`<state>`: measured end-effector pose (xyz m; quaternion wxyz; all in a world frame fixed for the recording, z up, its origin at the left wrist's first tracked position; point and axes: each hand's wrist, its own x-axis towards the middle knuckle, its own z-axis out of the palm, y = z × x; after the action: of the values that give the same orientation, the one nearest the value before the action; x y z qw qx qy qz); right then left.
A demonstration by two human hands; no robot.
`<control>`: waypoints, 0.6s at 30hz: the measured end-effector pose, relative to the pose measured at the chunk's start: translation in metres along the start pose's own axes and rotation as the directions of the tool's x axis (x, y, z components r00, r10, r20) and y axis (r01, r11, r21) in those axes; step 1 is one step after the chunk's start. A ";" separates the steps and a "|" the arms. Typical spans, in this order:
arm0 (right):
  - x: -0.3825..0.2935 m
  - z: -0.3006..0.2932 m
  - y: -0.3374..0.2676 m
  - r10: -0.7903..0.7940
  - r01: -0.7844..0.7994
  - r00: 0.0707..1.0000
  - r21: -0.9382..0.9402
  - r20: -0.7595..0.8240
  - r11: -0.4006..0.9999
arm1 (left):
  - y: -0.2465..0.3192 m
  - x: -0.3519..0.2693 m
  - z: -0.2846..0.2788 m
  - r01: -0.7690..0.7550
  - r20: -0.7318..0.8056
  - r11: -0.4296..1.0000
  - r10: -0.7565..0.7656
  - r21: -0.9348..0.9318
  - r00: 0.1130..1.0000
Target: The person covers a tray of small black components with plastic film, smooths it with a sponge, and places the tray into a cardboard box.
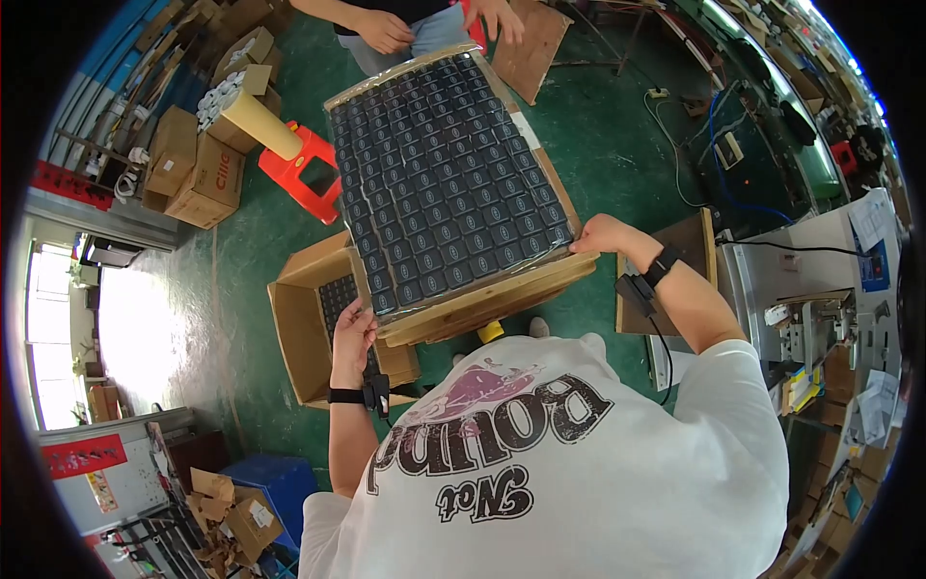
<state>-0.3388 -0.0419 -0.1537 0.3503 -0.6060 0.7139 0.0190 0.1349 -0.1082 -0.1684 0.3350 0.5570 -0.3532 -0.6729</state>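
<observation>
A large cardboard tray of black, square-faced pieces (448, 181) lies in front of me, its tight rows under clear plastic film. Each piece bears a pale oval mark. My left hand (354, 334) pinches the tray's near left corner, and my right hand (606, 237) holds its near right corner. Beneath the tray's near edge shows a wooden board (499, 307); what supports it is mostly hidden. Just beyond my left hand, an open cardboard carton (300, 340) contains more black pieces (337, 298), partly covered by the tray and my hand.
Across the tray stands another person, whose hands (385, 32) are near its far edge. A red plastic stool (300, 170) with a yellowish roll (260, 124) stands to the left, near stacked cartons (207, 177). At right are a wooden panel (669, 275) and a cluttered workbench (767, 289).
</observation>
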 end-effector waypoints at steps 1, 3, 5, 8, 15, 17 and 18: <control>0.002 0.002 0.002 -0.003 0.003 1.000 -0.002 0.000 1.000 | -0.002 0.000 -0.001 0.001 -0.006 1.000 -0.001 0.015 1.000; 0.007 0.005 0.007 0.044 -0.047 0.998 0.066 0.039 0.997 | -0.004 0.001 -0.002 0.006 -0.018 0.999 -0.005 0.045 1.000; 0.007 0.006 0.006 0.067 -0.073 0.996 0.098 0.063 0.993 | -0.006 0.001 -0.004 0.001 -0.017 0.999 -0.001 0.039 1.000; 0.001 -0.001 -0.001 0.074 -0.074 0.997 0.001 -0.007 0.997 | -0.005 0.001 -0.003 -0.004 -0.013 1.000 0.004 0.030 1.000; -0.003 -0.011 -0.021 0.121 -0.125 0.992 -0.117 -0.039 0.985 | -0.003 0.003 0.000 -0.005 0.009 1.000 0.005 0.023 1.000; -0.002 -0.011 -0.023 0.117 -0.123 0.992 -0.171 -0.049 0.977 | -0.004 0.003 0.000 -0.010 0.010 1.000 0.010 0.025 1.000; -0.003 -0.012 -0.023 0.111 -0.117 0.993 -0.172 -0.039 0.978 | -0.006 0.002 -0.001 -0.012 0.012 1.000 0.012 0.027 1.000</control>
<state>-0.3242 -0.0505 -0.1338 0.2838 -0.5925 0.7482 0.0924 0.1350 -0.1073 -0.1745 0.3293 0.5555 -0.3676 -0.6692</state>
